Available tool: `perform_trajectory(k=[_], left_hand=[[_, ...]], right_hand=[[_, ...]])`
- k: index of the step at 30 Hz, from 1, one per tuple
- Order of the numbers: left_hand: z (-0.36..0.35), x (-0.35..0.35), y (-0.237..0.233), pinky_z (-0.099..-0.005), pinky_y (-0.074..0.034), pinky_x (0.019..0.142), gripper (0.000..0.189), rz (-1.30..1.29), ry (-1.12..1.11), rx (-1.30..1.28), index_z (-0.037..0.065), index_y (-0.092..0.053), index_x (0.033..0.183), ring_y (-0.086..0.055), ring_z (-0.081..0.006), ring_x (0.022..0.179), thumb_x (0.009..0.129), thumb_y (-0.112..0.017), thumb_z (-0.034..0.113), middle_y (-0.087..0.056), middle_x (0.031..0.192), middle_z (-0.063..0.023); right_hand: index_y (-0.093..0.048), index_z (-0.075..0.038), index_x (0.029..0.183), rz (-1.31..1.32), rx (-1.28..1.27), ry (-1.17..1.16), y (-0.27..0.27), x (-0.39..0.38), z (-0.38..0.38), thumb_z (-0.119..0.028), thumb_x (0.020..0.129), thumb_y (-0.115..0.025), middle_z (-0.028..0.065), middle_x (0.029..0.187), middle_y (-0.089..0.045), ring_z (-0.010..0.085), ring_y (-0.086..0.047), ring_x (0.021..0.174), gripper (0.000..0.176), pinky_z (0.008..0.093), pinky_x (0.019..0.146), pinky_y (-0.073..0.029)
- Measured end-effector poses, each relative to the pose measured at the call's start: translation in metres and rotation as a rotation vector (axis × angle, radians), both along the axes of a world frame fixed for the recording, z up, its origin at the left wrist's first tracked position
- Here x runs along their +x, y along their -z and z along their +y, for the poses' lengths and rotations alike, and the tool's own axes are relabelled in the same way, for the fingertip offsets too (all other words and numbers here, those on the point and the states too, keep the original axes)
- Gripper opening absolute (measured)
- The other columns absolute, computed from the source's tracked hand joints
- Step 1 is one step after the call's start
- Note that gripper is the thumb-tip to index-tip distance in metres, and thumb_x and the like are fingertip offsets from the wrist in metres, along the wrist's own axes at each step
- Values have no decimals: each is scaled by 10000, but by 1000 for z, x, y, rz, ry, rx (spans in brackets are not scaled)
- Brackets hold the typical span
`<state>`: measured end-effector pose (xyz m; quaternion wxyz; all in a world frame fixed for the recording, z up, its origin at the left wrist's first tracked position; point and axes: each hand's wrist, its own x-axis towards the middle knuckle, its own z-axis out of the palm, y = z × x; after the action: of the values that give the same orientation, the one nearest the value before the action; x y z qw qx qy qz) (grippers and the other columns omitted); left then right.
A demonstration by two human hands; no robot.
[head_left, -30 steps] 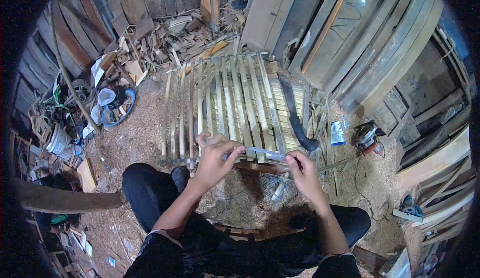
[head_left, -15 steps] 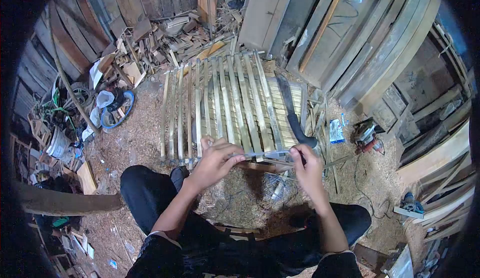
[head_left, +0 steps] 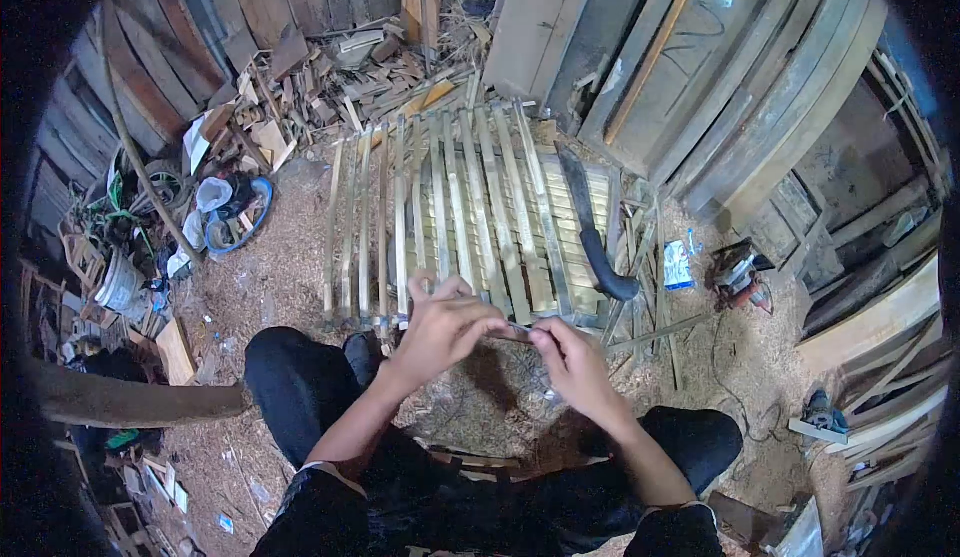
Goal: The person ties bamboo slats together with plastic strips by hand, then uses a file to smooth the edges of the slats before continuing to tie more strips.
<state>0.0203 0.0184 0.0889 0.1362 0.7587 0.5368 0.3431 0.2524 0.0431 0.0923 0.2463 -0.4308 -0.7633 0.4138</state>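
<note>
My left hand (head_left: 447, 329) is closed over the near edge of a rack of pale wooden slats (head_left: 500, 207), its thumb and forefinger pinching a thin strip (head_left: 516, 334). Just to its right, my right hand (head_left: 580, 372) grips the same strip between thumb and fingers. Only a short stretch of the strip shows between the two hands; what it is made of, I cannot tell. The slats lie side by side, joined by bands across their far and near ends. A long dark tool with a curved black handle (head_left: 603, 265) rests along the rack's right side.
Wood scraps (head_left: 340, 87) are heaped beyond the rack. A blue-rimmed basin (head_left: 262, 219) sits at left, and a red power tool (head_left: 742, 287) with a cord at right. Boards (head_left: 690, 87) lean on the right wall. Sawdust covers the floor (head_left: 270, 282).
My right hand has moved left and slightly down, close to my left hand, so less of the strip shows between them. My left hand has shifted slightly right.
</note>
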Motion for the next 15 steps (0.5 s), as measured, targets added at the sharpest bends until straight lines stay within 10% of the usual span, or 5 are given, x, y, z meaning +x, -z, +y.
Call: perform_trajectory(k=[2,12,15], left_hand=[[5,-13,-4,-444,-224,1058,165,64,-50,38,185,-803,896,-580,-159,924,945,-695,299,-762,888,29],[3,-43,9,-522,-239,1099,120,201,-338,-34,163,-803,879,-599,-190,999,906,-739,261,-754,836,26],[-2,-38,6,-515,-210,1139,191,235,-167,-166,165,-793,1019,-598,-198,1126,932,-718,317,-758,1052,-11]], right_hand=[[-665,-36,1029,-120,167,19,-8,9,7,-218,1026,-599,152,770,-662,285,-667,721,194,365,618,-483],[-689,-76,1024,-193,342,161,-1,48,25,-235,1024,-580,106,870,-709,324,-666,824,192,481,899,-401],[-697,-72,1021,-208,397,151,-1,50,28,-216,1008,-600,92,902,-718,314,-662,829,175,451,875,-406]])
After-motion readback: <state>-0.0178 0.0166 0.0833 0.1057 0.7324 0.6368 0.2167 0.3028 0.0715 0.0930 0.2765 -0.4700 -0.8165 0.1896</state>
